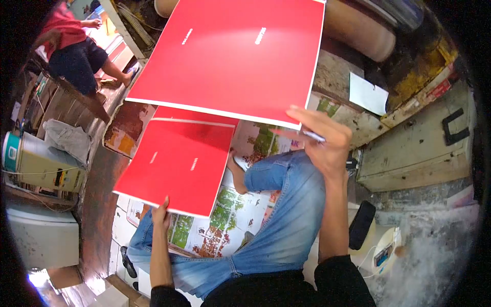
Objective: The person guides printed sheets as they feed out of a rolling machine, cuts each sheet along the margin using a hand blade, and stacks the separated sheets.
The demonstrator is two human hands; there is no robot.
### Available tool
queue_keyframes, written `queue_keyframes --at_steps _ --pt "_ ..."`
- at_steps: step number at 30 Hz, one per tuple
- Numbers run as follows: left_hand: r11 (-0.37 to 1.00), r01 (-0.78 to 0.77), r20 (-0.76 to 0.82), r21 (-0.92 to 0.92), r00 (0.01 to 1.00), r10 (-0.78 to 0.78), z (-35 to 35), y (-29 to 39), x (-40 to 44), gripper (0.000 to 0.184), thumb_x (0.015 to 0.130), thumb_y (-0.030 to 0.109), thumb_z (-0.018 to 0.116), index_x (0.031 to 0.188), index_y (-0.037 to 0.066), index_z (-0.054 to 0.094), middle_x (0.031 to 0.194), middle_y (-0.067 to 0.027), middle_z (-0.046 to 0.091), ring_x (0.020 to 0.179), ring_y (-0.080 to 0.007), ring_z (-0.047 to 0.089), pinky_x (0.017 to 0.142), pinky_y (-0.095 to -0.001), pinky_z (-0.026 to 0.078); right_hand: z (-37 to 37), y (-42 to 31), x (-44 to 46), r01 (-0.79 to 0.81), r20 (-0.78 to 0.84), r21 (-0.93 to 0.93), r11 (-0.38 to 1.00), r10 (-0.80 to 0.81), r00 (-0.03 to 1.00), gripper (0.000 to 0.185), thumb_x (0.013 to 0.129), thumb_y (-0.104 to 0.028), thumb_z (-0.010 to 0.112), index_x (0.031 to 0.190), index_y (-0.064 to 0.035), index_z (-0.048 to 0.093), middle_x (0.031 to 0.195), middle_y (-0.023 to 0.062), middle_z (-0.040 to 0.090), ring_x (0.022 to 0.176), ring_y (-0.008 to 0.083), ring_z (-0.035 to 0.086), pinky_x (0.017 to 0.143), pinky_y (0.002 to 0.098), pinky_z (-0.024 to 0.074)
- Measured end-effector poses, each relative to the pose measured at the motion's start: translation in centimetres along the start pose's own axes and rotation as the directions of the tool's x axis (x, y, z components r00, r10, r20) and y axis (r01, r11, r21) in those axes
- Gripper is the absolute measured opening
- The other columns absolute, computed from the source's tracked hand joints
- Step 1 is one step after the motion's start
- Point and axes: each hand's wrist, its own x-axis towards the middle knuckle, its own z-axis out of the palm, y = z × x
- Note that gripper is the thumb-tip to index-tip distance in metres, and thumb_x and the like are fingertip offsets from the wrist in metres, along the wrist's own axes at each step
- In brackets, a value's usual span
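Note:
My left hand (161, 214) is closed on the near edge of a red printed sheet (179, 158) with white borders and small white lettering. That sheet slants over my lap. A larger red sheet (230, 61) of the same kind lies beyond it and overlaps its far edge. At the near right corner of the larger sheet is my right hand (327, 138), slightly blurred, with the corner between its fingers. Something thin, whitish and blue shows against this hand; its kind is unclear. Under my legs is a tiled floor (245, 204) with patches of green and brown.
Another person (82, 46) in a red top and dark shorts is at the upper left. A white paper (368, 93) lies on a worn ledge at the right, near a large metal cabinet (419, 148). Rollers (353, 30) run along the top right. A white bucket (46, 158) stands at the left.

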Motion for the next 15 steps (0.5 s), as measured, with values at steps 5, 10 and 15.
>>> queue_keyframes --at_steps 5,10,15 --pt "0.995 -0.060 -0.176 -0.085 0.983 0.044 5.0 -4.6 11.9 0.072 0.083 0.005 0.069 0.143 0.003 0.030 0.134 -0.0135 0.047 0.107 -0.0261 0.053 0.091 -0.0428 0.049 -0.6 -2.9 -2.8 -0.065 0.085 -0.058 0.996 0.070 0.994 0.051 0.062 0.011 0.063 0.108 -0.0076 0.071 0.108 0.0153 0.069 0.098 0.0281 0.069 0.081 0.0339 0.0567" --pt "0.902 -0.402 -0.142 0.156 0.895 0.423 11.0 0.9 9.0 0.094 0.079 0.027 0.075 0.149 0.009 0.016 0.149 -0.0174 0.030 0.130 -0.0324 0.036 0.103 -0.0559 0.037 -0.1 -4.0 -4.4 -0.065 0.131 -0.040 0.997 0.070 0.989 0.053 0.061 0.007 0.066 0.112 -0.0074 0.070 0.112 0.0145 0.068 0.096 0.0245 0.070 0.076 0.0317 0.0574" --pt "0.810 0.253 0.397 -0.529 0.917 -0.027 16.9 5.4 1.7 0.122 0.064 0.078 0.055 0.151 0.004 0.011 0.158 -0.0176 0.012 0.144 -0.0340 0.013 0.113 -0.0604 0.012 0.5 -4.4 -6.9 -0.077 0.191 -0.097 0.992 0.095 0.977 0.063 0.060 0.000 0.069 0.121 -0.0135 0.065 0.125 0.0067 0.064 0.086 0.0202 0.070 0.065 0.0325 0.0531"
